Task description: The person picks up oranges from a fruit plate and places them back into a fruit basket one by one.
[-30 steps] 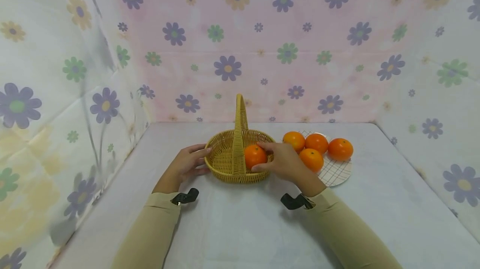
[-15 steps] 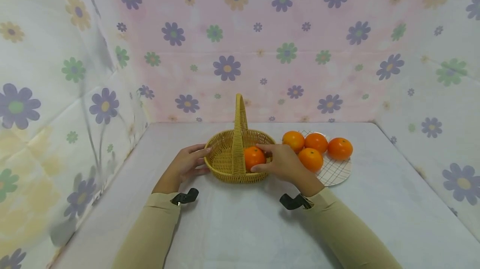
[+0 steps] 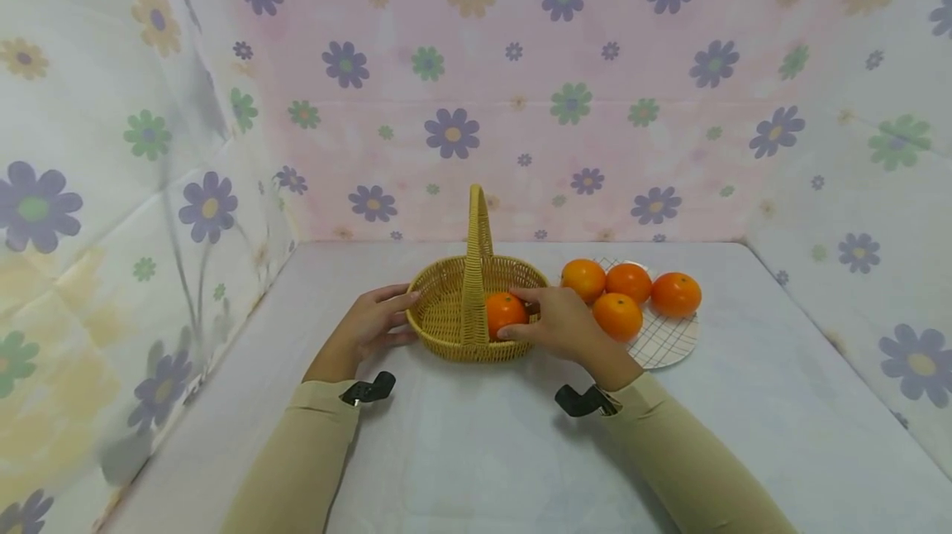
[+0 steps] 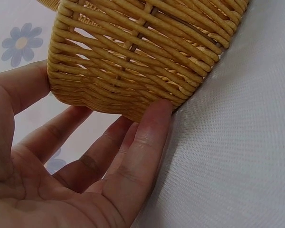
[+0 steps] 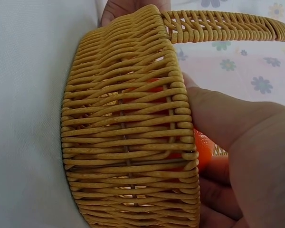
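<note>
A yellow woven basket (image 3: 446, 348) with a tall arched handle stands on the table, seen in all three views. At its left end my left hand (image 3: 372, 323) touches the outside, fingers spread and fairly straight. In the left wrist view the fingertips rest against the weave low on the side, one digit at the rim. My right hand (image 3: 561, 323) reaches over the right rim and holds an orange (image 3: 504, 315) low inside the basket, right of the handle. In the right wrist view the thumb lies along the rim, and the orange (image 5: 203, 147) is mostly hidden behind the weave.
Right of the basket lies a white plate (image 3: 673, 344) with a grid pattern. Several oranges (image 3: 618, 317) sit on and around it, close to my right hand. A flowered cloth (image 3: 513, 129) encloses the white table (image 3: 476, 451) at the back and sides.
The orange in my right hand has sunk slightly lower into the basket over the last second. My left hand and the basket have stayed in place.
</note>
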A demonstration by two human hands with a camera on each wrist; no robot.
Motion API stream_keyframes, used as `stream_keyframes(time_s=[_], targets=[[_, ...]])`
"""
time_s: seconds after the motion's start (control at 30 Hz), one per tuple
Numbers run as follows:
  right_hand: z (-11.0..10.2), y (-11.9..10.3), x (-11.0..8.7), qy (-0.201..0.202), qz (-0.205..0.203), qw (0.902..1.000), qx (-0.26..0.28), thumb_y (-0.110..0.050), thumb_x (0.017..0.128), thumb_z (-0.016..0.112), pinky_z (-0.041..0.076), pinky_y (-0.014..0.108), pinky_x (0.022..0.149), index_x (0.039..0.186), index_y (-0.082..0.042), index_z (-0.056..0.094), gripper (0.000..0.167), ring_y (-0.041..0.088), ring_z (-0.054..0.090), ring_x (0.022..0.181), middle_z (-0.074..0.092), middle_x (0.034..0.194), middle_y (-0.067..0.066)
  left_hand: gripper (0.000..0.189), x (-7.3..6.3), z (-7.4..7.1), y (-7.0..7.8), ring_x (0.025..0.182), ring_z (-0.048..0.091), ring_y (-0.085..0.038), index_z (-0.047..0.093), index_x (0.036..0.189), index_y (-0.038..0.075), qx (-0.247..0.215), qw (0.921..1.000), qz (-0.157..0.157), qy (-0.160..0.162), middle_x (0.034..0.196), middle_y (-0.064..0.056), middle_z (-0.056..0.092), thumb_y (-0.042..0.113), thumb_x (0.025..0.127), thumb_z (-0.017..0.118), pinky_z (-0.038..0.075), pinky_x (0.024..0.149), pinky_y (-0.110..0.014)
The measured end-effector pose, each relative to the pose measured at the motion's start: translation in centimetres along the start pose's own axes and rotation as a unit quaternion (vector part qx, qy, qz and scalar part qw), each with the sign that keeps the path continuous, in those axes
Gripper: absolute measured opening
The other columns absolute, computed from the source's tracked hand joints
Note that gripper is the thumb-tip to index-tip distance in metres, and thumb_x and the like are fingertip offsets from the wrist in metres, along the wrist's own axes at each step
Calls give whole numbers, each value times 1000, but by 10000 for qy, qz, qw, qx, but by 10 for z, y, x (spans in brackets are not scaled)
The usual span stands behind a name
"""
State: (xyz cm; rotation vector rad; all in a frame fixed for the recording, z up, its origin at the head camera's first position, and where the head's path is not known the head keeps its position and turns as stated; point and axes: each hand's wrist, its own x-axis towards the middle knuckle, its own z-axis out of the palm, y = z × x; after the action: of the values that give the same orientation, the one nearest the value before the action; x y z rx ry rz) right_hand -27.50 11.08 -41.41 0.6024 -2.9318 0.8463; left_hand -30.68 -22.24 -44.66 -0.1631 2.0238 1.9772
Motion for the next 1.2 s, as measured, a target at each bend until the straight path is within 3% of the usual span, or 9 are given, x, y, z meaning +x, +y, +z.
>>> stream_keyframes(time_s=[0.13,0.73,0.97,1.2], targets=[[0,0,0,14,8,10000,-39,-62,78,83,54,26,65,143,-21,64,79,18,61,83,76,114,3,68,0,1,1,124,66,-28,48,154,13,37,10000,3,11,150,-17,56,39,97,74,59,98,-49],[1,0,-1,-9,48,10000,-79,-58,82,83,58,26,77,141,-21,66,72,14,66,92,77,114,0,67,0,3,1,123,67,-27,50,153,14,-48,10000,-55,65,147,-16,59,39,95,76,61,96,-47],[2,0,1,-69,0,9998,-198,-60,83,80,53,26,68,142,-22,65,71,17,62,86,77,115,1,70,1,0,-1,122,67,-28,47,154,13,7,10000,18,-3,148,-18,57,39,96,75,60,97,-48],[2,0,1,-86,48,9996,-257,-60,84,80,51,26,67,140,-25,66,68,17,62,85,76,116,0,68,2,0,-1,119,69,-25,49,153,14,-62,10000,20,10,147,-16,59,39,96,75,61,95,-47]])
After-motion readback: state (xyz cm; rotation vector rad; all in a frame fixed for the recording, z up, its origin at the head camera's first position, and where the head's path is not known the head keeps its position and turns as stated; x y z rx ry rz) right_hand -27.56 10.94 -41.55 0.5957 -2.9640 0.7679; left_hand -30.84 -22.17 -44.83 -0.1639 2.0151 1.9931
